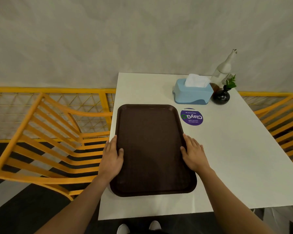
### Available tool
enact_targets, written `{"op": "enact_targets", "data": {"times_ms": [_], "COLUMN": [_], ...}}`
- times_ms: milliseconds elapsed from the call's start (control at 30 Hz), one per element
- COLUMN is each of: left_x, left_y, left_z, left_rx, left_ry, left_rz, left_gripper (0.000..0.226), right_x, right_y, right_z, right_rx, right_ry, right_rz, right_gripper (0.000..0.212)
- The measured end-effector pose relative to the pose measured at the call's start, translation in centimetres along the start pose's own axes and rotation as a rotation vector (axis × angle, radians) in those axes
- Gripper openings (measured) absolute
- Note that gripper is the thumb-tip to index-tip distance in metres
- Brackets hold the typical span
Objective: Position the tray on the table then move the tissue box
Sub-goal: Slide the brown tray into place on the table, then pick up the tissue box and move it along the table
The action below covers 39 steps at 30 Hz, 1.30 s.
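A dark brown tray (150, 149) lies flat on the left part of the white table (227, 157), its left rim near the table's left edge. My left hand (112, 157) grips the tray's left rim, thumb over the edge. My right hand (193, 154) holds the right rim the same way. A light blue tissue box (192, 94) with white tissue sticking out stands at the back of the table, beyond the tray's far right corner and apart from it.
A round purple sticker (191, 117) lies on the table between tray and box. A small black vase (221, 97) with green leaves and a clear glass bottle (222, 70) stand right of the box. Yellow slatted chairs sit at the left (46, 141) and right (284, 125).
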<state>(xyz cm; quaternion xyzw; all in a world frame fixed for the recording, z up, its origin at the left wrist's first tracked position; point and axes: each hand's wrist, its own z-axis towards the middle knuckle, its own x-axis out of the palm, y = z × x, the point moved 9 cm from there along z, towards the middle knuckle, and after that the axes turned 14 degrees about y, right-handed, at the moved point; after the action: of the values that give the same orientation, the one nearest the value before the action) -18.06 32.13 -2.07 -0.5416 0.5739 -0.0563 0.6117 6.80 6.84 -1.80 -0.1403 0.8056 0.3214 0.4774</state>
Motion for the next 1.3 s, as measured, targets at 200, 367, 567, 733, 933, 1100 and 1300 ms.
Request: {"op": "enact_targets", "data": {"times_ms": [200, 367, 567, 733, 933, 1100, 1300], "left_x": [-2.2, -3.4, -0.1, 4.7, 9.1, 12.0, 13.5], "left_y": [-0.3, -3.4, -11.7, -20.7, -27.9, -30.5, -28.5], "left_z": [0.2, 1.0, 5.4, 11.7, 19.8, 24.1, 28.0], "left_rx": [0.084, 0.153, 0.134, 0.223, 0.241, 0.202, 0.066], "left_ry": [0.007, -0.062, -0.093, -0.058, -0.056, -0.120, -0.096], "left_rz": [-0.042, 0.123, 0.080, -0.051, -0.086, -0.167, -0.174], "left_gripper": [0.070, 0.063, 0.070, 0.070, 0.080, 0.087, 0.110], "right_x": [-2.0, -3.5, -8.3, -14.3, -21.1, -22.4, -21.4], "right_y": [-1.6, -3.9, -7.5, -10.4, -13.4, -14.4, -13.7], "right_z": [-1.5, -3.4, -1.0, 4.5, 12.4, 18.6, 21.7], "right_rx": [0.008, 0.043, 0.051, -0.016, -0.126, -0.216, -0.380], "right_ry": [-0.100, -0.186, -0.239, -0.271, -0.306, -0.222, -0.173], "right_rz": [0.267, 0.287, 0.302, 0.288, 0.283, 0.308, 0.431], "right_gripper": [0.063, 0.059, 0.061, 0.064, 0.067, 0.077, 0.086]}}
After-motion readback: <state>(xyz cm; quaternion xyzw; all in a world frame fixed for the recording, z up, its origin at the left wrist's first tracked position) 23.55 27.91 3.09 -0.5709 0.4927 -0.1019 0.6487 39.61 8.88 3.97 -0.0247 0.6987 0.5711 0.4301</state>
